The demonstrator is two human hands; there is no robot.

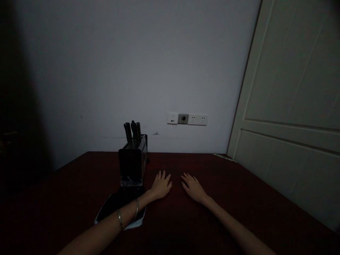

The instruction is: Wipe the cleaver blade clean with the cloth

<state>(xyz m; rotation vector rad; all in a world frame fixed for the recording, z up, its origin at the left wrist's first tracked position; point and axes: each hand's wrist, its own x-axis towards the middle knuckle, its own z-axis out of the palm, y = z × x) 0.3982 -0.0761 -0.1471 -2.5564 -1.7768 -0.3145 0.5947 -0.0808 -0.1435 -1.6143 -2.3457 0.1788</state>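
Note:
My left hand [161,185] lies flat on the dark red table [180,226], fingers apart and holding nothing. Across from it, my right hand [194,188] also rests palm down with its fingers spread. To the left of my left hand stands a black knife block [130,164] with several dark-handled knives [132,131] upright in its top. In front of the block, partly hidden under my left forearm, is a flat black piece with a pale edge [117,203]; its kind is hard to make out. Two bracelets [119,219] circle my left forearm.
A pale wall [148,71] rises behind the table, with a row of sockets and switches [197,119] low on it. On the right stands a white panelled door [287,106]. A thin pale strip [224,157] lies at the table's back right corner. The light is dim.

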